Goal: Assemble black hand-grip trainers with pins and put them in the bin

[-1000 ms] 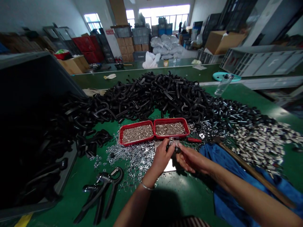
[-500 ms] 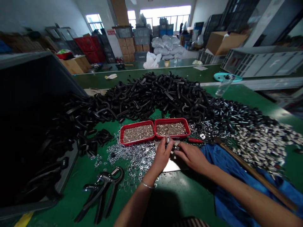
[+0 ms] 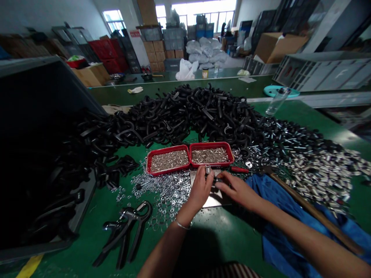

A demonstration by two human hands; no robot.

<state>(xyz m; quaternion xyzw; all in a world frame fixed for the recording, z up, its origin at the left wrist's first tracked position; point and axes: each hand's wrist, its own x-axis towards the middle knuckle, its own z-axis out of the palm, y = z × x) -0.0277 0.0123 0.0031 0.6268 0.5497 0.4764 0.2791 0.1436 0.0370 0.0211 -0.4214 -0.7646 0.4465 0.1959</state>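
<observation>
Over a metal plate (image 3: 213, 201), my left hand (image 3: 199, 189) is closed around a small assembly with a metal spring (image 3: 208, 169) standing up from it. My right hand (image 3: 236, 191) pinches the dark end of the same assembly from the right; my fingers hide much of it. Just beyond are two red trays (image 3: 168, 172) of small metal pins. Loose washers (image 3: 171, 193) spread to the left of my left hand. A red-handled screwdriver (image 3: 239, 169) lies beyond my right hand. Two black hand grip exercisers (image 3: 130, 224), at least one with a spring fitted, rest at the front left.
A large heap of black handles (image 3: 188, 112) spans the back. A dark crate (image 3: 84, 208) stands at left. On the right are metal sleeves (image 3: 315, 173), a hammer (image 3: 304, 200) and a blue cloth (image 3: 278, 227). A clear bottle (image 3: 276, 102) stands behind.
The view has shifted slightly. Both hands keep hold of the assembly over the plate, with a small change in the right fingers' position.
</observation>
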